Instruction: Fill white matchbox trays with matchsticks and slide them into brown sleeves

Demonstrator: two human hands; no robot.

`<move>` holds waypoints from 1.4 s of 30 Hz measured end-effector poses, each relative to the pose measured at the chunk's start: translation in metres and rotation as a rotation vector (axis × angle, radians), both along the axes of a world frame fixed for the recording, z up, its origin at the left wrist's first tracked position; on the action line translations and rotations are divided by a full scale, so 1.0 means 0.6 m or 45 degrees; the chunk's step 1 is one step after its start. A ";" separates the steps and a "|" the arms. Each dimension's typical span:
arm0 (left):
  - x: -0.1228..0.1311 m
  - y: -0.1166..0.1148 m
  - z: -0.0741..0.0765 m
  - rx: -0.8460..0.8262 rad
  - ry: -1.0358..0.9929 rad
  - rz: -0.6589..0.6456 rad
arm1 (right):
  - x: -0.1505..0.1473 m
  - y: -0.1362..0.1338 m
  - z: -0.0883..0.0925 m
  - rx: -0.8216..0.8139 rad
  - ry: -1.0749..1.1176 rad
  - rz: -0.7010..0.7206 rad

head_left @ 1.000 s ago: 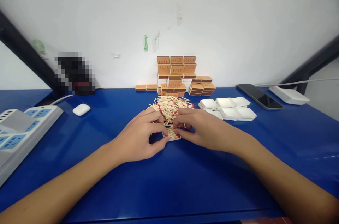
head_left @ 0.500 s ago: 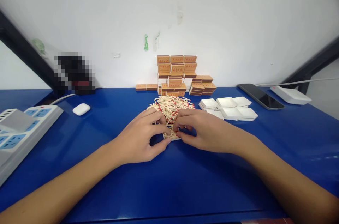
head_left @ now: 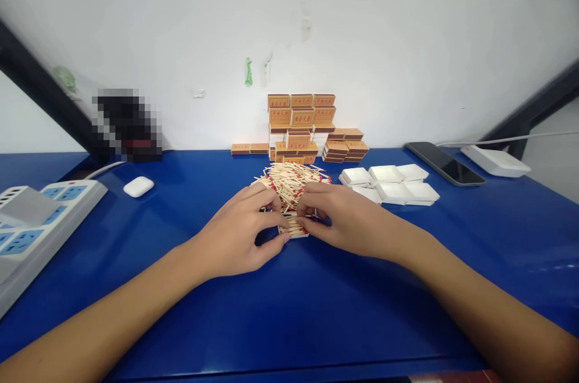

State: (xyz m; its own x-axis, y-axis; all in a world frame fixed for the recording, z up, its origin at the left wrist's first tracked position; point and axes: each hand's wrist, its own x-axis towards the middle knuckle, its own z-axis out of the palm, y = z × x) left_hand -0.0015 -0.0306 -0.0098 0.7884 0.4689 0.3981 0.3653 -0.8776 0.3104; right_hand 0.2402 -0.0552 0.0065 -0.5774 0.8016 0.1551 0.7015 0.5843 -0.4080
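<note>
A small white matchbox tray (head_left: 299, 236) lies on the blue table, with matches (head_left: 294, 226) lying lengthwise in it, red heads to the right. My left hand (head_left: 246, 231) closes on the tray's left end, thumb at the front corner and index finger over the near matches. From the other side, my right hand (head_left: 341, 217) has its thumb and index finger pinched at the right end of the matches; its other fingers curl behind. Just beyond both hands a heap of loose matches (head_left: 292, 181) is spread out, partly covered by my fingers.
Stacked orange matchboxes (head_left: 302, 117) stand against the wall behind the heap. Several white trays (head_left: 392, 192) sit to the right, near a phone (head_left: 446, 164) and a white box (head_left: 496, 161). On the left are a white earphone case (head_left: 138, 186) and a power strip (head_left: 67, 214).
My right thumb has shifted up and inward from the tray's right front corner onto the matches. My left hand stays almost still at the tray's left end.
</note>
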 end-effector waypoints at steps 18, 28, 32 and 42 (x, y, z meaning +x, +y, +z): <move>0.002 -0.003 0.001 -0.008 -0.012 -0.046 | 0.011 0.004 0.012 0.042 -0.014 -0.004; 0.000 -0.001 -0.004 0.031 -0.014 -0.005 | 0.007 -0.002 0.014 -0.037 0.003 0.119; 0.001 -0.001 -0.003 0.044 -0.003 -0.009 | 0.007 -0.005 0.016 -0.045 0.001 0.115; 0.000 -0.002 -0.003 0.018 -0.023 -0.024 | 0.012 -0.003 0.021 -0.014 0.017 0.092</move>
